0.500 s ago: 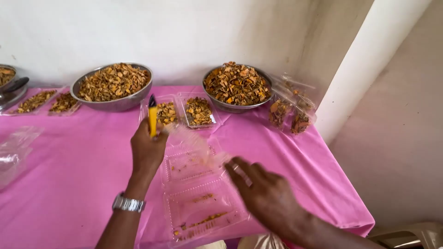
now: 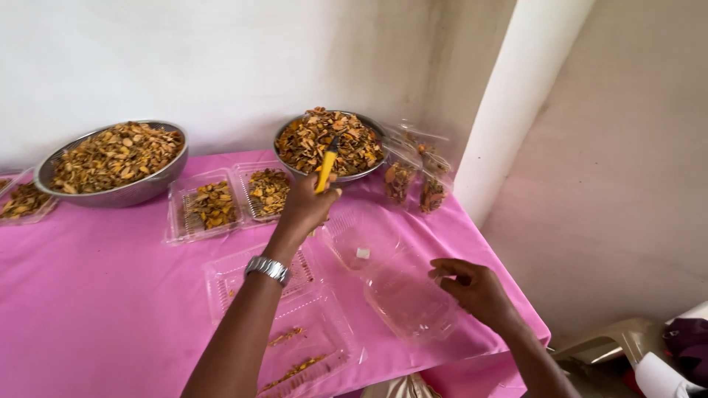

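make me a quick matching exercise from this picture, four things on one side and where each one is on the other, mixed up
Things:
1. yellow-handled tool
2. empty clear box
3. wristwatch
4. big metal bowl

Places:
A. far left of the pink table, by the wall
B. under the right hand
C. on the left arm
D. gripped in the left hand, over the smaller bowl

Pairs: 1-D, 2-B, 3-C, 4-A

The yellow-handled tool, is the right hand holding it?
No, the left hand grips the yellow-handled tool; the right hand touches a clear plastic container.
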